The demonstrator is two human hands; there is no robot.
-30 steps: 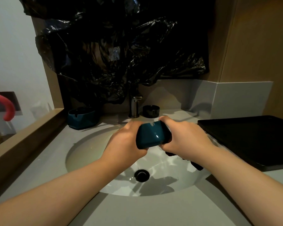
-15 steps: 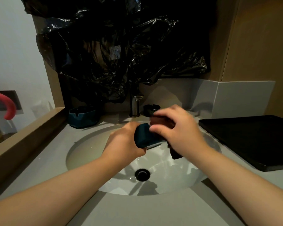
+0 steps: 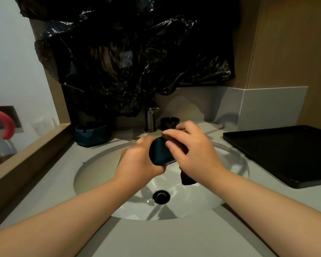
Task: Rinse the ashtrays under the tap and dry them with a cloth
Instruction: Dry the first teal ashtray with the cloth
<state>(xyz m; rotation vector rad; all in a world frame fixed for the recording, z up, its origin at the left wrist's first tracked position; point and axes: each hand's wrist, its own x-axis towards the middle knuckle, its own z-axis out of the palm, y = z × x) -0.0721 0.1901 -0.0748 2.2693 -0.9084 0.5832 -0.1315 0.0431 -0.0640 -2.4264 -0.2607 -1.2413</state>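
teal ashtray (image 3: pixel 160 154), glossy, sits gripped in my left hand (image 3: pixel 137 160); my right hand (image 3: pixel 193 154) at 3 o'clock clutches a dark cloth (image 3: pixel 188 179) over it, hiding its rim

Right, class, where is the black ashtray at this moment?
In the head view, the black ashtray sits on the counter behind the basin, just right of the tap and beyond the right hand.

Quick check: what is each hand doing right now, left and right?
Left hand: grips the teal ashtray over the sink.
Right hand: holds the dark cloth, pressing it on the ashtray.
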